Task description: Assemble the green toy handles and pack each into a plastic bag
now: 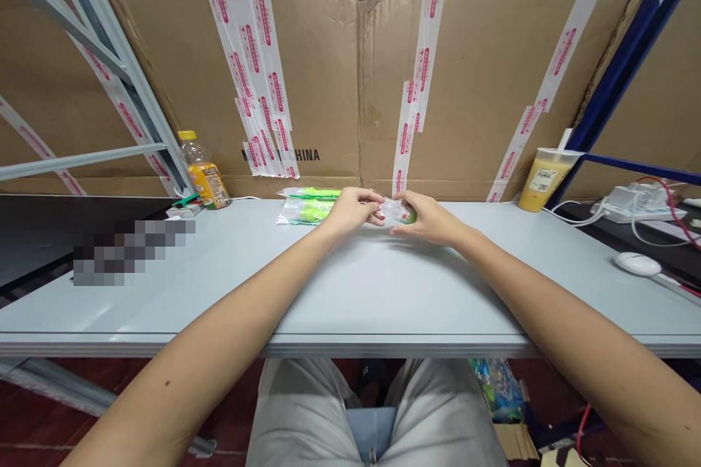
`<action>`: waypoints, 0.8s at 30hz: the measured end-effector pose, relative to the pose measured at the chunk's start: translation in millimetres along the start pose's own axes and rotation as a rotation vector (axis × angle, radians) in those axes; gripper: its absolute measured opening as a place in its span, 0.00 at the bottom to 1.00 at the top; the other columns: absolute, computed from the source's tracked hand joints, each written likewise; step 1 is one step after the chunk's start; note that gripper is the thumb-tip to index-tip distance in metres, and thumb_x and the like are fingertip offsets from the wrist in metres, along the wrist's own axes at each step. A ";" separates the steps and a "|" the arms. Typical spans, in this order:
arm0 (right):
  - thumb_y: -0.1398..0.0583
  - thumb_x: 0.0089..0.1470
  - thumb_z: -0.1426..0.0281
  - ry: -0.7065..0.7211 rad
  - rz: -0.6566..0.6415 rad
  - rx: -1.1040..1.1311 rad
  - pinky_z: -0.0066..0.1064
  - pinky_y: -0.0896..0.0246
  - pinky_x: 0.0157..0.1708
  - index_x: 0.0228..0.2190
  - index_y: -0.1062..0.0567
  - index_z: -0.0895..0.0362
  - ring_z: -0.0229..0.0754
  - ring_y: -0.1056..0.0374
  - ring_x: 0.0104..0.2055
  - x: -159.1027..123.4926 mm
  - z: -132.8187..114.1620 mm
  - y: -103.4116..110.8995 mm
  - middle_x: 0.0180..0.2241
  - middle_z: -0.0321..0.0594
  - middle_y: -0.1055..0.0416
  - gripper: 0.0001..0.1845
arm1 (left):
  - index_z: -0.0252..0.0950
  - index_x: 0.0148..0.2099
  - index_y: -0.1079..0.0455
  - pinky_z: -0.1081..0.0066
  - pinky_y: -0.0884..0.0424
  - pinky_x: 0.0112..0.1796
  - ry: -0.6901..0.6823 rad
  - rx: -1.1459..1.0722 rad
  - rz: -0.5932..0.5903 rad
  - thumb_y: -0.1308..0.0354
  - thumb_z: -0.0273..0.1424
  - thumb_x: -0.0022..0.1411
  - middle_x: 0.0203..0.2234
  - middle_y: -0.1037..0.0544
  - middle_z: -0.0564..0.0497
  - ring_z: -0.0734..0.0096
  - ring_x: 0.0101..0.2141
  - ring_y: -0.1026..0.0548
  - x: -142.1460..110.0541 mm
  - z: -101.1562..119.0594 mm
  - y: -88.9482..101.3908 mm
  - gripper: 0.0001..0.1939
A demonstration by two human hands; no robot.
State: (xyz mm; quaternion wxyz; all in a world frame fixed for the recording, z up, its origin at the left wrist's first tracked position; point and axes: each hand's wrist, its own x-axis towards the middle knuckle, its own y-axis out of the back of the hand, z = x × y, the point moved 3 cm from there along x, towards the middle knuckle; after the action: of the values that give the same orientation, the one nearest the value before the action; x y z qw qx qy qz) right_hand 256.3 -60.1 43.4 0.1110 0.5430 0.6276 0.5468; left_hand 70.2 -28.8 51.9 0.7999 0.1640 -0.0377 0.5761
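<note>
Two bright green items in clear plastic wrappers (307, 213) lie side by side near the back of the table, partly covered by my left hand (353, 210). Its fingers are bent and closed at a clear plastic packet (399, 211) with a green end. My right hand (430, 217) curls its thumb and fingers round the right end of that packet. Whether this packet is separate from the two green ones cannot be made out, because my left hand hides the part between.
A cardboard wall (328, 87) closes off the back of the white table (383, 292). An orange-labelled bottle (211, 179) stands back left, a yellow drink cup (545, 179) back right. A white mouse (638, 263) and a power strip (638, 203) with cables lie at the right.
</note>
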 end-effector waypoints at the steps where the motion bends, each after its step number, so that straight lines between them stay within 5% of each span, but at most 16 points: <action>1: 0.31 0.45 0.53 -0.021 -0.033 0.057 0.38 0.35 0.44 0.57 0.33 0.57 0.50 0.30 0.46 -0.3 2.3 2.5 0.49 0.47 0.27 0.42 | 0.29 0.37 0.24 0.66 0.19 0.33 0.009 0.002 0.034 0.38 0.21 0.57 0.25 0.23 0.49 0.70 0.24 0.21 1.6 -0.2 3.6 0.05; 5: 0.47 0.61 0.49 -0.114 -0.091 0.287 0.41 0.35 0.44 0.55 0.27 0.56 0.48 0.29 0.44 0.0 21.9 14.5 0.44 0.46 0.24 0.30 | 0.30 0.34 0.23 0.67 0.19 0.32 -0.019 0.035 0.146 0.40 0.20 0.57 0.27 0.22 0.49 0.73 0.22 0.22 7.4 -0.2 19.5 0.05; 8: 0.58 0.66 0.48 -0.201 -0.114 0.387 0.41 0.34 0.39 0.45 0.21 0.59 0.48 0.30 0.36 0.3 36.4 17.4 0.35 0.46 0.23 0.36 | 0.31 0.30 0.24 0.66 0.19 0.33 -0.032 0.029 0.176 0.42 0.20 0.57 0.28 0.22 0.49 0.74 0.23 0.23 10.0 -2.4 24.9 0.07; 16: 0.38 0.53 0.50 -0.141 -0.184 0.301 0.32 0.41 0.30 0.36 0.23 0.57 0.42 0.33 0.32 -2.9 24.3 11.6 0.31 0.37 0.27 0.22 | 0.31 0.31 0.21 0.65 0.20 0.35 -0.030 0.030 0.107 0.42 0.21 0.56 0.30 0.20 0.47 0.72 0.27 0.22 8.7 -0.3 19.3 0.08; 24: 0.37 0.52 0.54 -0.119 -0.205 0.336 0.33 0.38 0.33 0.37 0.22 0.57 0.44 0.30 0.35 -3.3 25.1 10.0 0.35 0.40 0.23 0.20 | 0.34 0.28 0.20 0.68 0.25 0.33 -0.016 0.159 -0.136 0.29 0.32 0.48 0.26 0.20 0.46 0.70 0.27 0.24 0.9 6.7 28.8 0.06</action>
State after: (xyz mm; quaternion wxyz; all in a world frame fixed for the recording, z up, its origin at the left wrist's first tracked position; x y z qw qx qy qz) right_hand 281.5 -50.4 40.5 0.1106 0.5185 0.7542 0.3874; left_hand 44.5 -21.9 64.8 0.8212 0.2337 0.0130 0.5205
